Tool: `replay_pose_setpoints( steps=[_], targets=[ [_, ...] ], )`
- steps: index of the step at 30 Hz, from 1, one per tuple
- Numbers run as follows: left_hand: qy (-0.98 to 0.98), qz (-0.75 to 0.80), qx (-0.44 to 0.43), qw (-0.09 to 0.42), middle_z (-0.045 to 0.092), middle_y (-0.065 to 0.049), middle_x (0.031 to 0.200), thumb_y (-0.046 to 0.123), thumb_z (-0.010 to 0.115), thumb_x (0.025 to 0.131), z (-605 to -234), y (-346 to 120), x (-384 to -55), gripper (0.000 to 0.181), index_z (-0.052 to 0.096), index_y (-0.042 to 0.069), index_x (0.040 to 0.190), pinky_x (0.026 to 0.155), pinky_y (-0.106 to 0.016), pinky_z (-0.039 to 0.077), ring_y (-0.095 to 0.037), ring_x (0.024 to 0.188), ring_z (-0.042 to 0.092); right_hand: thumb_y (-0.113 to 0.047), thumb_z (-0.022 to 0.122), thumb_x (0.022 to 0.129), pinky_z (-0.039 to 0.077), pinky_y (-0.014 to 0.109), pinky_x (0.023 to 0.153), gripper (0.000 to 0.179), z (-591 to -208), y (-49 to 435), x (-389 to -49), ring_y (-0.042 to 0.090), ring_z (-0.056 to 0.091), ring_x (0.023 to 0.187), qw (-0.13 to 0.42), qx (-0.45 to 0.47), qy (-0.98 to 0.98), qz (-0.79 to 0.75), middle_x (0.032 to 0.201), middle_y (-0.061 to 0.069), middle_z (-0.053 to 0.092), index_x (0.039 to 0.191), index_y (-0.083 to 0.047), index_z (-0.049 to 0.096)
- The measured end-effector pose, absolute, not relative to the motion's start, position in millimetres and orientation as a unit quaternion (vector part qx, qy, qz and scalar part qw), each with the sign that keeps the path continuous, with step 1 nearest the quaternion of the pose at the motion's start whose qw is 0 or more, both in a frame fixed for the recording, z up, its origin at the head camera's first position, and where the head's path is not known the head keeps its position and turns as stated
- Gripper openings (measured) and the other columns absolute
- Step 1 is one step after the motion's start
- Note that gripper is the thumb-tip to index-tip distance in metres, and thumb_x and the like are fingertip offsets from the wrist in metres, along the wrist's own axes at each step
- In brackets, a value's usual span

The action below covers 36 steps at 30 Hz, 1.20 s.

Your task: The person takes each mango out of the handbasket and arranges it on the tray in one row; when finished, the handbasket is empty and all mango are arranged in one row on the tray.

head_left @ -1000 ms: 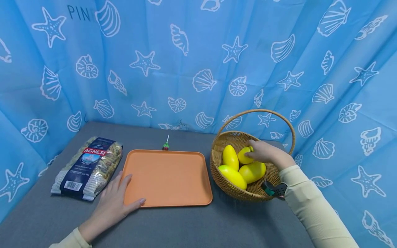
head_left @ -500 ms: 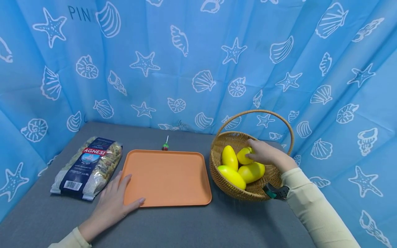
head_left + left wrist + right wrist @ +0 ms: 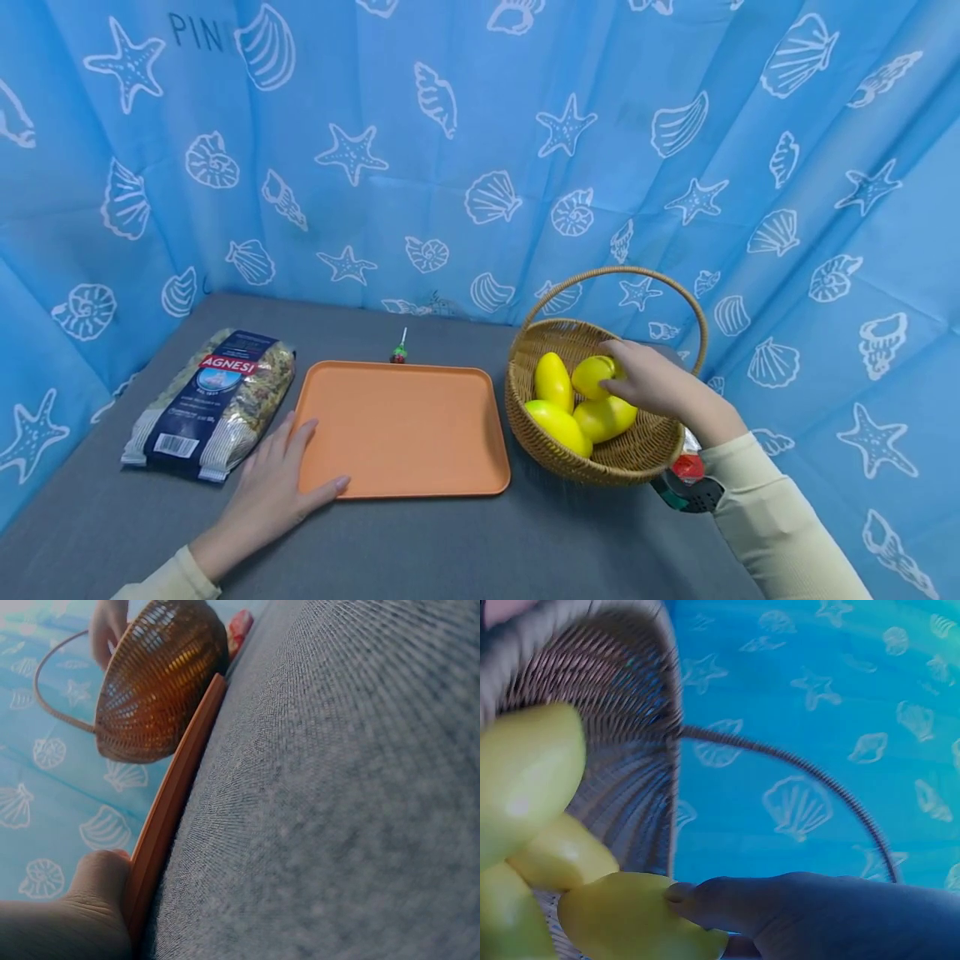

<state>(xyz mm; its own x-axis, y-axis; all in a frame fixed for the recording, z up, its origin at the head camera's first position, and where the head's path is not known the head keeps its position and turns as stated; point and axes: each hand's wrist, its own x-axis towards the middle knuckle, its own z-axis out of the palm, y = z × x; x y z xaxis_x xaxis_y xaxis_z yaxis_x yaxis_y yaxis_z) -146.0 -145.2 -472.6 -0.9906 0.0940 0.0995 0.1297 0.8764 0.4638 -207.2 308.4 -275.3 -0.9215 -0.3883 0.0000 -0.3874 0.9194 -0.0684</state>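
My right hand (image 3: pixel 652 379) reaches into the wicker basket (image 3: pixel 525 417) from the right and grips a yellow mango (image 3: pixel 591 377) between thumb and fingers. In the right wrist view the thumb presses on the held mango (image 3: pixel 622 919), and the other fingers are mostly hidden. Several more smooth yellow mangoes (image 3: pixel 558 427) lie beside it in the basket. At the left of the orange tray (image 3: pixel 405 433) my left hand (image 3: pixel 270 483) rests with its fingers spread, the thumb over the front rim. The left wrist view has the thumb (image 3: pixel 101 881) against the tray's side.
A bag of Agnesi pasta (image 3: pixel 213 404) lies left of the tray. Behind the tray is a lollipop (image 3: pixel 399 353) with a green and red wrapper. The basket's handle (image 3: pixel 622 269) arches up. A red item (image 3: pixel 688 462) shows beside the basket, near the right wrist. A blue shell-print curtain (image 3: pixel 450 167) surrounds the table.
My right wrist and forearm have shifted a little toward the front right, with the hand still on the mango. The red item by the basket has come into sight. The left hand stays put.
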Motion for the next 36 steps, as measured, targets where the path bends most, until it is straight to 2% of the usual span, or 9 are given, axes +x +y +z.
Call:
replay_pose_setpoints(
  steps=[6,14,20,24,28,29,31,34,36],
  targets=[
    [-0.967,-0.244,-0.063,0.048,0.024,-0.033,0.148,0.082,0.052,0.073,-472.1,-146.8,-147.6,0.108,0.034,0.002,0.144,0.098,-0.072,0.026,-0.052,0.129,0.028,-0.016,0.068,0.088,0.053,0.047,0.081,0.039,-265.1,300.5,-177.0,0.030,0.060,0.097,-0.056,-0.213,0.975,-0.038,0.113,0.018,0.062,0.122,0.001,0.058],
    [-0.967,-0.244,-0.060,0.046,0.025,-0.033,0.148,0.081,0.053,0.073,-470.8,-148.2,-147.0,0.108,0.034,0.002,0.144,0.097,-0.072,0.026,-0.053,0.129,0.028,-0.010,0.072,0.084,0.054,0.050,0.082,0.051,-253.8,282.5,-139.1,0.033,0.059,0.104,-0.135,-0.236,0.961,-0.059,0.122,0.019,0.058,0.129,0.001,0.051],
    [-0.968,-0.241,-0.056,0.046,0.024,-0.033,0.148,0.082,0.052,0.073,-470.6,-148.4,-147.0,0.108,0.034,0.002,0.143,0.097,-0.072,0.026,-0.053,0.129,0.028,-0.009,0.080,0.076,0.057,0.042,0.076,0.057,-248.9,260.7,-123.6,0.027,0.061,0.098,-0.235,-0.312,0.919,-0.047,0.116,0.016,0.060,0.125,0.002,0.053],
    [-0.967,-0.243,-0.055,0.047,0.023,-0.032,0.149,0.081,0.053,0.073,-471.6,-148.3,-148.8,0.109,0.032,0.001,0.144,0.098,-0.072,0.025,-0.053,0.130,0.027,-0.014,0.081,0.076,0.057,0.038,0.076,0.056,-245.4,244.7,-113.0,0.025,0.062,0.097,-0.273,-0.341,0.898,-0.054,0.117,0.014,0.061,0.124,0.001,0.055],
    [-0.967,-0.244,-0.054,0.049,0.022,-0.032,0.150,0.080,0.054,0.074,-471.4,-148.8,-149.8,0.111,0.028,-0.002,0.146,0.099,-0.071,0.024,-0.052,0.132,0.027,-0.040,0.063,0.090,0.058,0.036,0.076,0.057,-244.5,227.2,-102.9,0.022,0.060,0.098,-0.285,-0.354,0.887,-0.080,0.121,0.013,0.059,0.128,0.001,0.052],
    [-0.967,-0.244,-0.055,0.050,0.023,-0.031,0.150,0.080,0.053,0.074,-471.4,-148.8,-149.6,0.113,0.027,-0.003,0.146,0.100,-0.071,0.024,-0.052,0.132,0.026,-0.037,0.068,0.088,0.057,0.036,0.077,0.059,-245.5,222.3,-101.2,0.022,0.060,0.100,-0.288,-0.357,0.885,-0.087,0.122,0.013,0.059,0.129,0.001,0.050],
    [-0.966,-0.246,-0.055,0.051,0.023,-0.031,0.150,0.081,0.052,0.074,-471.4,-148.7,-148.5,0.114,0.026,-0.004,0.146,0.100,-0.071,0.024,-0.052,0.132,0.026,-0.038,0.064,0.090,0.057,0.036,0.080,0.059,-249.0,212.9,-99.5,0.021,0.058,0.103,-0.283,-0.361,0.883,-0.102,0.125,0.012,0.057,0.132,0.000,0.048],
    [-0.964,-0.252,-0.060,0.060,0.024,-0.031,0.150,0.079,0.054,0.075,-472.9,-148.4,-146.3,0.114,0.025,-0.005,0.146,0.099,-0.070,0.025,-0.051,0.132,0.027,-0.019,0.079,0.080,0.055,0.037,0.085,0.066,-257.3,198.6,-102.7,0.021,0.058,0.107,-0.272,-0.376,0.877,-0.124,0.129,0.012,0.056,0.134,0.000,0.046],
    [-0.962,-0.257,-0.064,0.072,0.026,-0.030,0.149,0.076,0.057,0.076,-474.0,-147.6,-144.7,0.111,0.027,-0.006,0.146,0.099,-0.070,0.027,-0.050,0.132,0.029,-0.014,0.079,0.079,0.055,0.034,0.086,0.067,-264.3,189.3,-107.6,0.018,0.058,0.105,-0.257,-0.383,0.876,-0.139,0.128,0.010,0.056,0.135,-0.001,0.045]
  ],
)
